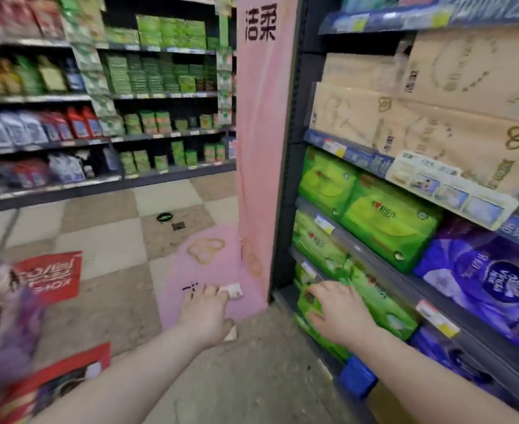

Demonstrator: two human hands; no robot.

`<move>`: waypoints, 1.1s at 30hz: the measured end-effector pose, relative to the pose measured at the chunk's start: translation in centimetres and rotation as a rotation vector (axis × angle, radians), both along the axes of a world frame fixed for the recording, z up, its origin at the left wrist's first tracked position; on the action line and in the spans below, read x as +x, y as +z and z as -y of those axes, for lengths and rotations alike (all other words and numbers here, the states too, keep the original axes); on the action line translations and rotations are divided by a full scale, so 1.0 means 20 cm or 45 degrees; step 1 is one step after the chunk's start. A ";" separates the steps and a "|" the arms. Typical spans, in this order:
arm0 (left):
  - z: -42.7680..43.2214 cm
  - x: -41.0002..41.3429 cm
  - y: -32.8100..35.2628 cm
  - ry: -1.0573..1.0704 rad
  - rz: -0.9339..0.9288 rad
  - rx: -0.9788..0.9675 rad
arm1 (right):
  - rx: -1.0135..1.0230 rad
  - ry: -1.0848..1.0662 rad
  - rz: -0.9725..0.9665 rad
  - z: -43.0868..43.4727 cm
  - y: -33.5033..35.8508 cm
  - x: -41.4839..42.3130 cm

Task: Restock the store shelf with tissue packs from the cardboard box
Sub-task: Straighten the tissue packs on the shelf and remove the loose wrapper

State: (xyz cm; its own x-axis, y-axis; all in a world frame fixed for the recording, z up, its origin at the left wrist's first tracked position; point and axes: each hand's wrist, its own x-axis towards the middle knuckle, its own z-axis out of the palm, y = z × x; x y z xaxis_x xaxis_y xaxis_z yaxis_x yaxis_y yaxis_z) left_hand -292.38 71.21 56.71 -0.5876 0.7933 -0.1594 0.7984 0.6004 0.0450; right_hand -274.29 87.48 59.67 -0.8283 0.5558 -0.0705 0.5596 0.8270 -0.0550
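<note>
right hand (340, 316) spread flat on green pack (383, 304) low in the shelf (359, 247), left hand (204, 316) just left of shelf, curled round small pale pack (233, 291)

One head-worn wide-angle view looks forward and down the aisle floor (114, 240), held close to the lower edges of the right-hand shelf unit (356, 247).

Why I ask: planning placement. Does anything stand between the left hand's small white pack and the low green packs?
Nothing visible in the gap. Only the right hand lies over the green tissue packs facing the small white pack in the left hand.
</note>
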 end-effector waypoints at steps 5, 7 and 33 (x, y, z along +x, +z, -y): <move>0.30 -0.29 -0.12 0.160 0.065 -0.046 | -0.078 0.111 0.119 0.15 -0.17 -0.35; 0.37 -0.37 -0.17 0.210 0.107 -0.061 | -0.109 0.139 0.164 0.17 -0.23 -0.46; -0.39 -1.68 -0.70 0.428 0.387 -0.310 | -0.424 0.246 0.462 -0.79 -0.84 -2.05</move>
State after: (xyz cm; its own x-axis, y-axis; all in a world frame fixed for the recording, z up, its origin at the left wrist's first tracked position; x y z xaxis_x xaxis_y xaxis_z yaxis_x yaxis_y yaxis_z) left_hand -325.95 78.96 42.72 -0.7022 0.4871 -0.5193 0.5321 0.8436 0.0720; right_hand -315.29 103.28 42.89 -0.8030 0.2940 -0.5184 0.4303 0.8878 -0.1631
